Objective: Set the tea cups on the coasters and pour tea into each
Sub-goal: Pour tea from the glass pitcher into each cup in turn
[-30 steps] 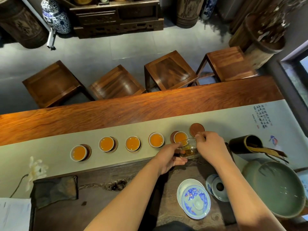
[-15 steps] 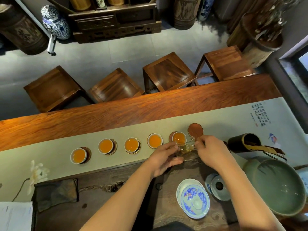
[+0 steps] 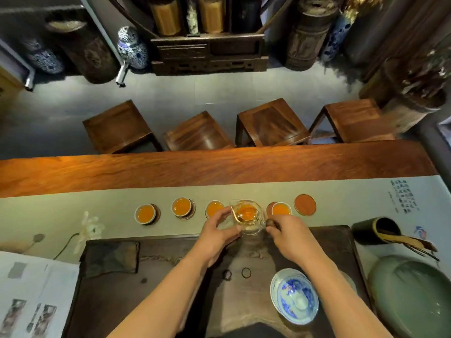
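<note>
**Item Count**

Small white tea cups filled with amber tea: four visible, e.g. (image 3: 145, 213). Round reddish-brown coasters: one bare (image 3: 305, 205), others partly hidden under cups. Clear glass pitcher (image 3: 246, 215): one. Blue-and-white porcelain bowl (image 3: 294, 298): one. Square wooden stools: four, e.g. (image 3: 117, 125). Hands: two, e.g. (image 3: 217, 230).

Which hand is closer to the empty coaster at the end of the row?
Right. The right hand is just below and left of the empty coaster, while the left hand sits farther left, beyond the glass pitcher.
</note>
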